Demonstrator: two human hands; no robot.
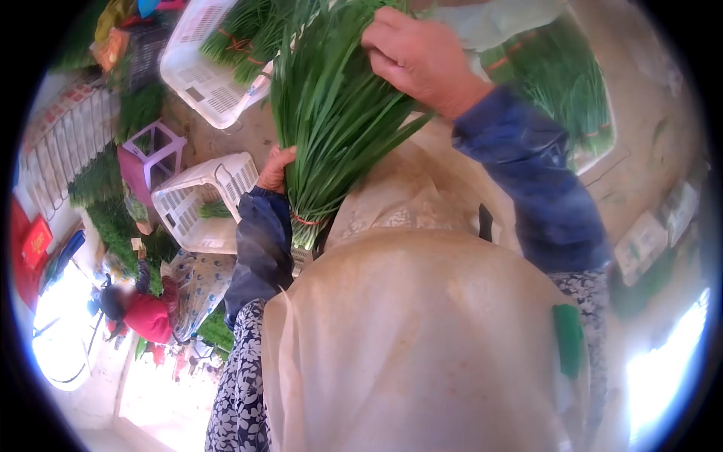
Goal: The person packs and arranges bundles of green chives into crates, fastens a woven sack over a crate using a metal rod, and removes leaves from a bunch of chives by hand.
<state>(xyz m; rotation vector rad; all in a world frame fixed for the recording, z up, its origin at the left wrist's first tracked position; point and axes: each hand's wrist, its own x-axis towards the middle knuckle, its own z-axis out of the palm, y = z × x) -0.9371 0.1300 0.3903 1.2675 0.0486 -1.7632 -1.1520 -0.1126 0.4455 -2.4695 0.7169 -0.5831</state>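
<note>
A large bundle of long green leaves (331, 128) lies across the upper middle, tied near its pale stem ends with an orange band (307, 221). My left hand (277, 169) is wrapped round the left side of the bundle, a little above the band; part of it is hidden behind the leaves. At the upper right of the bundle my right hand (414, 54) is closed at the leaves, its fingers curled; what it pinches there is too small to make out. Dark blue sleeves cover both forearms.
White crates (215, 109) with banded green bundles stand at the upper left, another crate (197, 235) below. A tray of greens (553, 83) is at the upper right. A purple stool (162, 147) stands left. A person in red (149, 316) sits at the lower left.
</note>
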